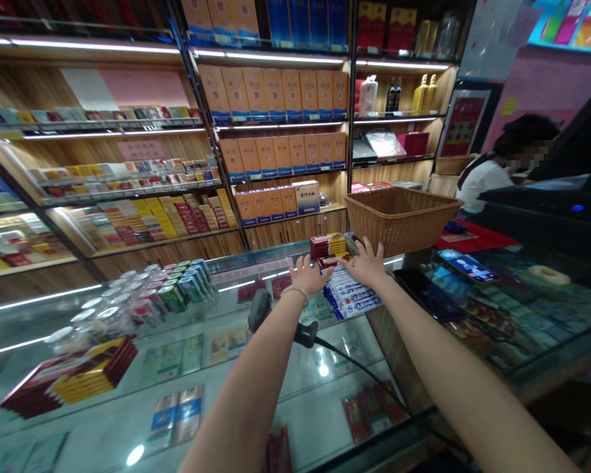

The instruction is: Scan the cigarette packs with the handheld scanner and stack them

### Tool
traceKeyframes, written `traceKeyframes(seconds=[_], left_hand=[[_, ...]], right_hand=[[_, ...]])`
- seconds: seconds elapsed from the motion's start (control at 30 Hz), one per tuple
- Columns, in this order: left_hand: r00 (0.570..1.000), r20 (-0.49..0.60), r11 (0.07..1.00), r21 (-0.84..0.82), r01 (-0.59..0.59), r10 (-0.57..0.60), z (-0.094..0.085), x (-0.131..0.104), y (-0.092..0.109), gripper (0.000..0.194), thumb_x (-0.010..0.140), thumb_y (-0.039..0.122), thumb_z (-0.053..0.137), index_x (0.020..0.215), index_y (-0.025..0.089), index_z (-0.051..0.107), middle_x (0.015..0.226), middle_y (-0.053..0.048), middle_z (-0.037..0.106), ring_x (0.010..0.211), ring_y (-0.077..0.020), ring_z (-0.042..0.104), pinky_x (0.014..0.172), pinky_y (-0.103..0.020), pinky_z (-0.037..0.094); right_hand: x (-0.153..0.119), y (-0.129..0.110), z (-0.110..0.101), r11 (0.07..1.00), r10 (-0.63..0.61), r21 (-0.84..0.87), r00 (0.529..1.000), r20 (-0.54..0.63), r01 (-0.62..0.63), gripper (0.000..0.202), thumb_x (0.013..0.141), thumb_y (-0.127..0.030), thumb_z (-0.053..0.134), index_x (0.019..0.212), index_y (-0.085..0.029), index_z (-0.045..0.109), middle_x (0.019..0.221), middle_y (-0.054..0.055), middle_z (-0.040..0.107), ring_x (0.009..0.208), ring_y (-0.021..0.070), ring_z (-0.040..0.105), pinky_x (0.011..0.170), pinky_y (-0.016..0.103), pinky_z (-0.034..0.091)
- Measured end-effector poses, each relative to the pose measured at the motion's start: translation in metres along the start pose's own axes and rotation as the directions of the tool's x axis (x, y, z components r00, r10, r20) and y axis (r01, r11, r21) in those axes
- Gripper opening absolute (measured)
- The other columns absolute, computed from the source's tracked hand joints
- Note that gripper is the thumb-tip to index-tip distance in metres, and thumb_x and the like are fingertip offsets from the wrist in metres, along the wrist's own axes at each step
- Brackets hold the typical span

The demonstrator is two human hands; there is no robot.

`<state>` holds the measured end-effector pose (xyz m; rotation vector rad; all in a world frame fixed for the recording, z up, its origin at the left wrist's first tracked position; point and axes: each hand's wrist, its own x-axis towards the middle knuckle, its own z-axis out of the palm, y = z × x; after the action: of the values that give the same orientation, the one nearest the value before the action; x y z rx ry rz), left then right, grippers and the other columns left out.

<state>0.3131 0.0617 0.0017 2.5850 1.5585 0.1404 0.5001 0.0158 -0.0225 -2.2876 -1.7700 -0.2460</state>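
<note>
Both arms reach forward over a glass counter. My left hand (311, 276) has its fingers spread beside red and yellow packets (329, 246). Fingers apart, my right hand (368, 264) lies at the far end of blue-and-white wrapped bars (352, 294), which are laid side by side. It seems to touch the packets or bars, but the contact is partly hidden. A dark handheld scanner (260, 310) with a cable lies under my left forearm. Just behind my right hand stands a brown wicker basket (398, 220).
Rows of small tubs and packs (142, 299) stand on the left of the counter, with red and yellow packets (73, 378) nearer. A black phone (428, 295) lies on the right. Shelves of boxes (280, 154) line the back. A person in white (487, 180) is at far right.
</note>
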Motion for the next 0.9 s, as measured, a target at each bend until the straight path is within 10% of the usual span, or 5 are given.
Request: traceKeyframes(seconds=[0.9], left_hand=[[0.921, -0.382, 0.997, -0.050, 0.063, -0.078, -0.028, -0.024, -0.004, 0.051, 0.104, 0.057, 0.042, 0.135, 0.029, 0.070, 0.171, -0.012, 0.035, 0.158, -0.0364, 0.025, 0.122, -0.066, 0.028]], right_hand=[[-0.002, -0.017, -0.012, 0.979, 0.112, 0.202, 0.874, -0.473, -0.016, 0.046, 0.104, -0.049, 0.045, 0.116, -0.021, 0.080, 0.165, 0.017, 0.045, 0.157, 0.0371, 0.023, 0.120, 0.071, 0.015]])
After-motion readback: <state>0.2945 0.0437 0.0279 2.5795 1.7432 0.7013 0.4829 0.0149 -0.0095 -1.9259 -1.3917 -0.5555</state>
